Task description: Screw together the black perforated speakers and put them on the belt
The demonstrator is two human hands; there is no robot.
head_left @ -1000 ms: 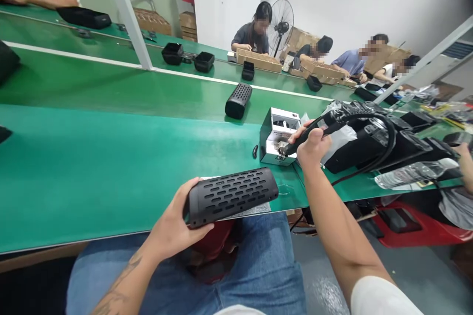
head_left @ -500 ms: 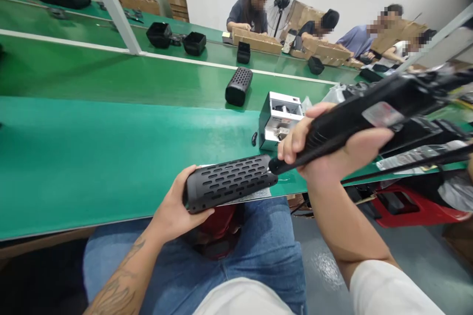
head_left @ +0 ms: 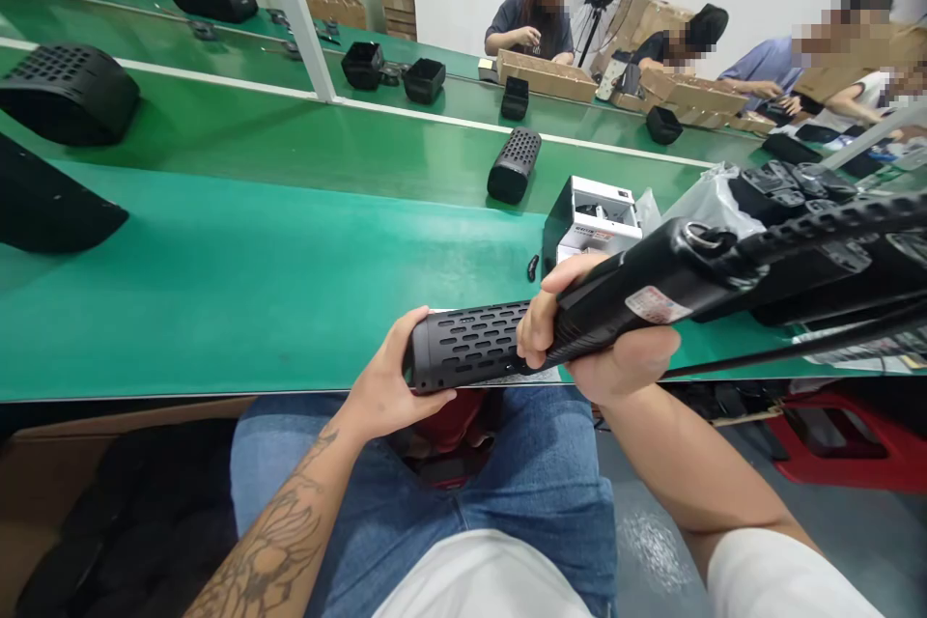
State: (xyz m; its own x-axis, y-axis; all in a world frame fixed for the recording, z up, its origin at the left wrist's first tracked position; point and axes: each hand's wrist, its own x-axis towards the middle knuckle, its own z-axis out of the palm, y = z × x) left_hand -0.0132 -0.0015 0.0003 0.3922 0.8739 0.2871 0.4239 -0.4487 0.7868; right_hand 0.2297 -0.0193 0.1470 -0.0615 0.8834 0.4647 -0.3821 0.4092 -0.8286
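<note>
The left hand (head_left: 387,372) is clamped around one end of a long, round black speaker with rows of oval holes (head_left: 470,346). The speaker lies on its side, and the hand holds it up just over the edge of the desk, above the person's blue jeans (head_left: 435,521).

The right hand (head_left: 590,333) is clamped around a fat black power tool with a small white sticker (head_left: 648,305). The thin end of the tool points at the other end of the speaker, right by the fingers. A long, thin black cord (head_left: 818,338) runs off to the right.

The green desk (head_left: 217,309) is just past the hands. Ahead of the right hand sits a small white box with a black side (head_left: 598,217), with a clear plastic bag (head_left: 695,203) beside it. A tiny black piece (head_left: 533,267) lies just left of the box. Farther ahead lies a second black speaker with holes (head_left: 514,164). Other people work far off at the desk.
</note>
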